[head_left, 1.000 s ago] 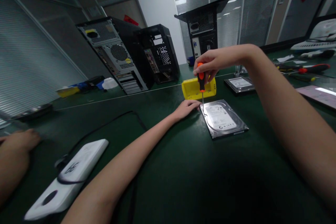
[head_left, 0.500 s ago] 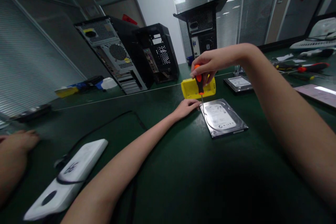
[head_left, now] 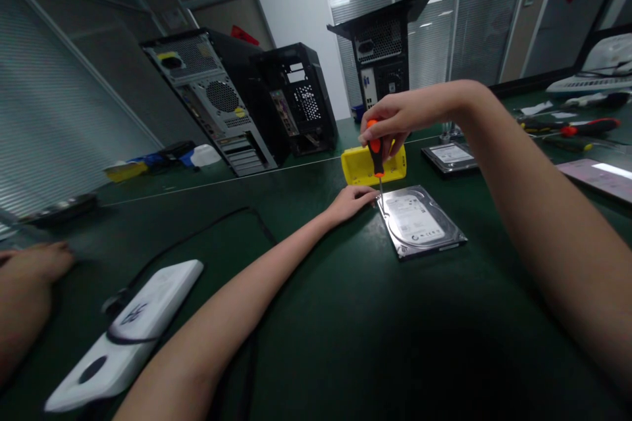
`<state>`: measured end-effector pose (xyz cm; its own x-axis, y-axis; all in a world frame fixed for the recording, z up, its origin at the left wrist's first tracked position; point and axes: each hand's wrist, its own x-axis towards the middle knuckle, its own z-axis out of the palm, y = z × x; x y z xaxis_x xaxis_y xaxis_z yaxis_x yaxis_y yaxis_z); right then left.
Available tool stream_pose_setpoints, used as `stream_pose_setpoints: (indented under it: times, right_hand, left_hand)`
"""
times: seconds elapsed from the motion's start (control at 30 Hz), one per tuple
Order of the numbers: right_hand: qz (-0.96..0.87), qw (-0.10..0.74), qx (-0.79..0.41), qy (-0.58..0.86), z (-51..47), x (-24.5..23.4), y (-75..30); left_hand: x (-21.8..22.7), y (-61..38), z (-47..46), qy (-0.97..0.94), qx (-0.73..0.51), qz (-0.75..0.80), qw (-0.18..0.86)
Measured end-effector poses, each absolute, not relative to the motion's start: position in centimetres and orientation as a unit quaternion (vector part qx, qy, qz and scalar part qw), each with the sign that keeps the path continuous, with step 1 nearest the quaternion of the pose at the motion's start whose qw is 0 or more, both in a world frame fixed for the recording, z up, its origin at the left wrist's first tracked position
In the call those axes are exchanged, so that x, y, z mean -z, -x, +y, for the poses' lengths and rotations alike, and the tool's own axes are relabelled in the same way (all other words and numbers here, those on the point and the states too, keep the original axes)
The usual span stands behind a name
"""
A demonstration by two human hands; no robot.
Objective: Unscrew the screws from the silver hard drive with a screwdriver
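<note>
A silver hard drive (head_left: 415, 218) with a white label lies flat on the green table. My right hand (head_left: 388, 122) is closed around the orange-and-black handle of a screwdriver (head_left: 376, 156). The screwdriver stands nearly upright, its tip on the drive's left edge. My left hand (head_left: 351, 202) rests on the table and grips the drive's far left corner with its fingertips; part of that grip is hidden. Just behind the drive sits a yellow tray (head_left: 359, 168) with small bits in it, too small to name.
A second hard drive (head_left: 450, 156) lies to the right, near several screwdrivers (head_left: 592, 126) and a pinkish flat panel (head_left: 600, 177). Computer cases (head_left: 232, 105) stand at the back. On the left are a white power strip (head_left: 143, 322) with a black cable and another person's hand (head_left: 42, 263).
</note>
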<state>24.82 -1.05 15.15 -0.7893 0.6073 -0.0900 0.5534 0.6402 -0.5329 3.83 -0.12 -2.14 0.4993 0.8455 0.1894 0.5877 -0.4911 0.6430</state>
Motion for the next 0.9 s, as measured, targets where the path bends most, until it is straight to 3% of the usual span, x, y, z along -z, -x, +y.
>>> stream_pose_setpoints:
  times: [0.9]
  right_hand:
    - [-0.901, 0.059, -0.273, 0.331, -1.55, -15.23, -24.63]
  left_hand:
    - [2.19, -3.81, -0.02, -0.827, -0.252, 0.432, 0.258]
